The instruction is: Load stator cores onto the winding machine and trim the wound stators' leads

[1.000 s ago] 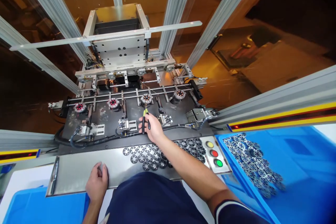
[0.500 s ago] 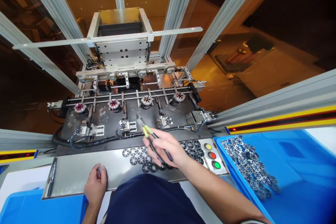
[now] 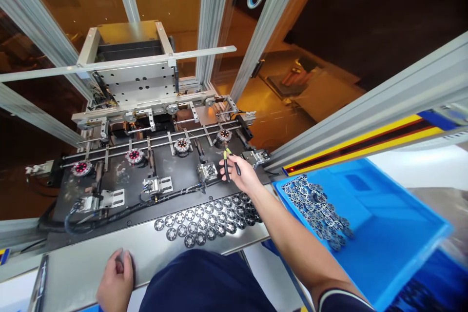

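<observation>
My right hand (image 3: 239, 173) is closed around pliers (image 3: 226, 165) with green and black handles. Their jaws point away from me and reach the rightmost round fixture (image 3: 224, 136), where a ring-shaped part sits; whether they touch it I cannot tell. My left hand (image 3: 116, 280) rests at the front edge of the metal ledge (image 3: 84, 261), fingers loosely curled, with nothing visible in them. Between my hands, rows of small round spoked parts (image 3: 192, 227) lie on the ledge, some hidden behind my right forearm.
More round fixtures, a third (image 3: 182, 145) and two red-lit ones (image 3: 134, 156), line the black machine plate (image 3: 171, 168). A blue bin (image 3: 380, 234) with a heap of spoked parts (image 3: 314, 209) stands right. A yellow-black sensor bar (image 3: 365, 144) runs above it.
My right hand has carried the pliers forward and right, from above the ledge to the rightmost fixture. The view has swung right. My left hand stays at the ledge.
</observation>
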{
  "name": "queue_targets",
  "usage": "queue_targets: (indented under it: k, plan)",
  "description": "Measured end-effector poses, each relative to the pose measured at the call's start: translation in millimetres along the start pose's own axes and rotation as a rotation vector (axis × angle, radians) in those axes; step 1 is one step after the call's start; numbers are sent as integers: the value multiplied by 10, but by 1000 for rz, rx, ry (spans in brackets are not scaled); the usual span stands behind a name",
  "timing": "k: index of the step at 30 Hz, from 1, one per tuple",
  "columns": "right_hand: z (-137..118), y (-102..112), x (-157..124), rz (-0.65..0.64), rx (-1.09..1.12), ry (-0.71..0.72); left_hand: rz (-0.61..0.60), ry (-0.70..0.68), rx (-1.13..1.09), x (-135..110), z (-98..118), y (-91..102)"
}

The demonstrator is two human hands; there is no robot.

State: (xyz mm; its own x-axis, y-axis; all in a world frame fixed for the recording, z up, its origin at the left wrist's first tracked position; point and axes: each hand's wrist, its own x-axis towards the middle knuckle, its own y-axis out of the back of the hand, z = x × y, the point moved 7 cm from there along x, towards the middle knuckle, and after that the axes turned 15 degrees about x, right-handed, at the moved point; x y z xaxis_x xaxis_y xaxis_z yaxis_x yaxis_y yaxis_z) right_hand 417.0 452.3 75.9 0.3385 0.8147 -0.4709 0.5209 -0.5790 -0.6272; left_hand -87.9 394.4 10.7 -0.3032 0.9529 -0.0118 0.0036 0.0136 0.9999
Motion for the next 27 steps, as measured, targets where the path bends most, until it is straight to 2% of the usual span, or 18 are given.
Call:
queue_targets:
  k: [5,10,15,19,21,24,25,27]
  plan:
    - [-42,74,94,13,33,-20,-24,15,19,-4,15,17]
    - [-36,102,113,1,57,-48,5,21,28,-18,34,33]
    - [-30,81,150,-31,64,-64,5,24,19,-34,58,64]
    - [-96,-13,106,-94,47,-50,-27,40,-13,-30,63,73]
    - [-145,-103,-81,-156,26,-41,-51,48,-43,-28,43,75]
    - [-68,-303,-612,-321,-60,-98,-115,17,-131,-51,30,92]
    - [48,-402,-829,-416,-129,-152,-148,-1,-180,-72,41,104]
    - [469,-643,-1269,-692,-413,-300,-264,-27,-342,-148,96,122]
